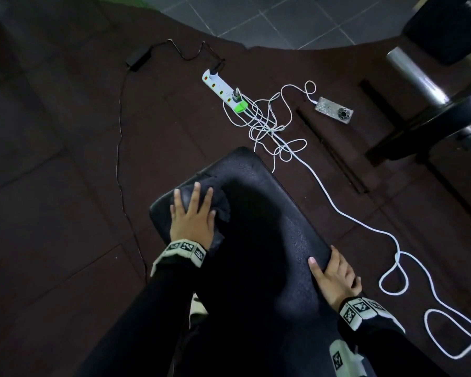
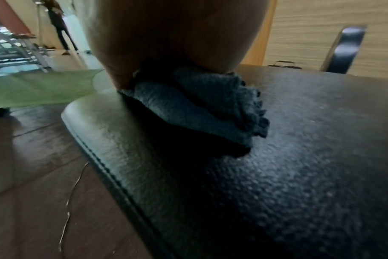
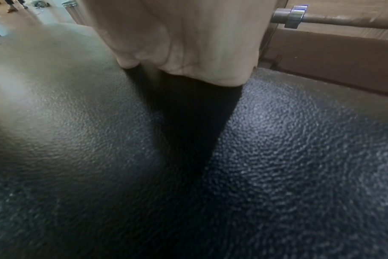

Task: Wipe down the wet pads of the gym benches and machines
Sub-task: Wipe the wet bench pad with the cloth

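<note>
Padding of black, pebbled vinyl forms the bench pad [image 1: 256,213], the worktop here; its long axis runs from the person's body forward and slightly leftward, ending in a rounded far edge just beyond the left hand [image 1: 192,217]. That hand lies palm down with its fingers spread, pressing a crumpled dark cloth [image 1: 220,205] onto the pad's far left corner; the cloth bulges out on the thumb side, and in the left wrist view its folds [image 2: 188,108] look blue-grey under the palm. The right hand [image 1: 335,278] sits on the pad's right edge, nearer the body, thumb lying on top and fingers curled down over the side, gripping it. Beyond the left hand, on the dark floor, lie a white power strip [image 1: 223,91] with a green plug, a tangle of white cable [image 1: 269,126] and a phone [image 1: 334,109] face down; one cable run trails past the outside of the right hand. A thin black cord [image 1: 119,148] runs down the floor on the left hand's outer side. Far to the right stand a steel bar and a dark weight plate [image 1: 446,110], cut off by the frame. The pad's middle is deep in shadow, so any wetness there cannot be made out, and the near end is hidden by the black sleeves.
</note>
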Action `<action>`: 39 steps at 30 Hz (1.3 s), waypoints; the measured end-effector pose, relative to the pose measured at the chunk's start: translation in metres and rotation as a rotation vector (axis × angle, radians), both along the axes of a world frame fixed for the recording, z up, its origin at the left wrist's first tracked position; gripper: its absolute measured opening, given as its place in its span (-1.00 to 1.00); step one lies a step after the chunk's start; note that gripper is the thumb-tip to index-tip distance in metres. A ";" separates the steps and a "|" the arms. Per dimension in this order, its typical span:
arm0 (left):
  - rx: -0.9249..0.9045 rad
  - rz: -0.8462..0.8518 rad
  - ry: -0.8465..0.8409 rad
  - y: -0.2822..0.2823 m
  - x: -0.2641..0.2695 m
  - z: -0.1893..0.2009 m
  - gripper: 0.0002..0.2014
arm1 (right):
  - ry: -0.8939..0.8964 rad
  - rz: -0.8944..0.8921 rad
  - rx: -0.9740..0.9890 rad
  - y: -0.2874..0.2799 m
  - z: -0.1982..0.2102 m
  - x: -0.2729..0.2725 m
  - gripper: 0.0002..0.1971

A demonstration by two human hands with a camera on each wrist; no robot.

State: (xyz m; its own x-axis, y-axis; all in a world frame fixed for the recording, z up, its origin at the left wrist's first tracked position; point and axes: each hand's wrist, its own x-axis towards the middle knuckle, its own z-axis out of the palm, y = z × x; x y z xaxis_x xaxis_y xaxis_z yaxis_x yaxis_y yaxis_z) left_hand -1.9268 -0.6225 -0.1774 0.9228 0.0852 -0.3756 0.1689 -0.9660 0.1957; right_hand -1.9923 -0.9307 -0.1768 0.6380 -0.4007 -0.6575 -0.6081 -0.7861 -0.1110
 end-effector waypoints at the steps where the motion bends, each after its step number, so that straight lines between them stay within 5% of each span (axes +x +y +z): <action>1: -0.016 0.043 0.021 0.006 0.004 0.000 -0.47 | -0.001 -0.004 -0.007 0.000 0.000 0.000 -0.28; 4: -0.088 0.115 0.042 0.007 0.008 0.005 -0.39 | 0.008 -0.001 -0.023 0.002 0.002 0.000 -0.28; 9: -0.183 -0.077 0.056 -0.010 0.012 0.014 -0.32 | -0.091 0.017 -0.045 0.017 0.006 0.002 -0.11; 13: -0.280 -0.092 0.047 0.009 0.010 0.019 -0.29 | -0.426 0.312 -0.002 0.071 0.008 0.018 -0.29; 16: -0.259 0.011 0.058 0.039 0.007 0.020 -0.34 | -0.517 0.538 0.120 0.137 0.017 0.043 -0.37; 20: -0.260 0.037 0.155 0.074 0.001 0.008 -0.22 | -0.367 0.786 0.216 0.206 0.016 0.068 -0.28; 24: -0.311 -0.001 0.116 0.088 -0.001 0.005 -0.26 | -0.164 0.798 0.284 0.220 0.017 0.078 -0.38; 33: -0.382 0.076 0.099 0.090 0.001 0.002 -0.35 | -0.320 0.929 0.189 0.186 0.021 0.045 -0.35; 39: -0.397 0.097 0.072 0.090 0.000 0.002 -0.36 | -0.305 1.009 0.122 0.222 0.009 0.105 -0.47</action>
State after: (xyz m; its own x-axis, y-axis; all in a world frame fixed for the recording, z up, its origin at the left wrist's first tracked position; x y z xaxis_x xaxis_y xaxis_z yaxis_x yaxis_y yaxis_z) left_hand -1.9268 -0.5324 -0.1752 0.8880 0.0062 -0.4598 0.2824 -0.7964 0.5347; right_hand -1.8875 -0.7089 -0.1678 0.7830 0.4642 -0.4140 0.3867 -0.8846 -0.2606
